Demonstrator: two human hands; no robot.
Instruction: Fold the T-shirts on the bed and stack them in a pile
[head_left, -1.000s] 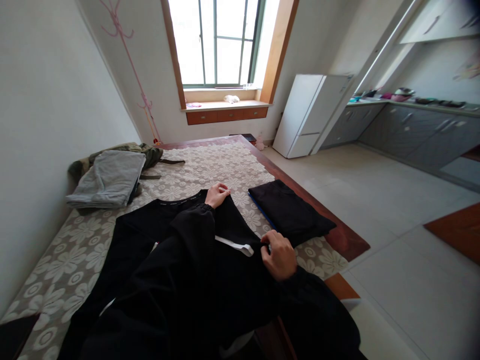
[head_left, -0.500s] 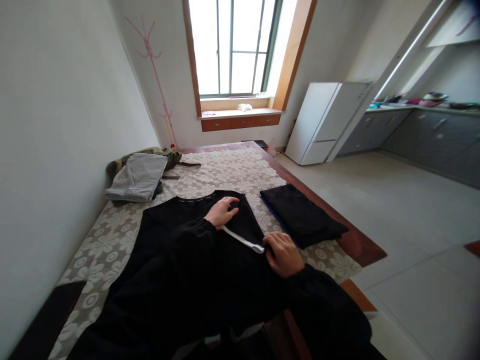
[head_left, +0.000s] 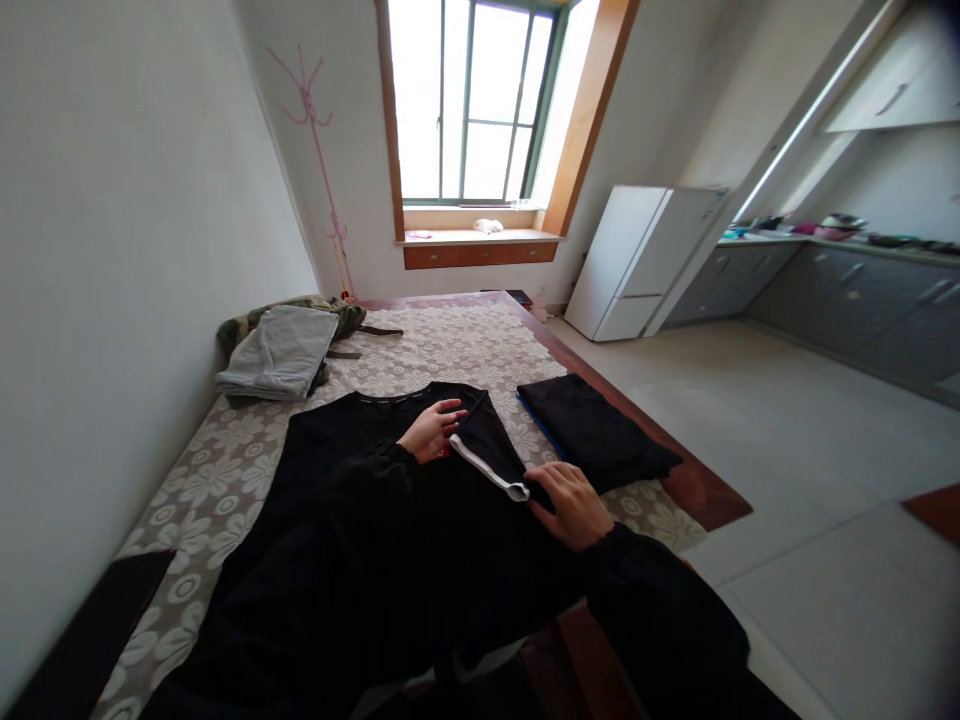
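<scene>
Black shirt [head_left: 352, 440] spread flat at near edge of worktop [head_left: 450, 345], collar toward far edge. Right hand [head_left: 570, 500] grip pinched on white-edged sleeve [head_left: 487, 450], turned in over body. Left hand [head_left: 431, 432] grip released, palm flat below collar. Left side still unfolded. Folded black garment [head_left: 592, 430] at right edge.

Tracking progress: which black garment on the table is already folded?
The folded black garment at the right edge; the black shirt under the left hand and right hand lies spread.

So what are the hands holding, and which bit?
The right hand pinches the black shirt at its white-edged sleeve end; the left hand just rests open on the shirt, gripping nothing.
</scene>
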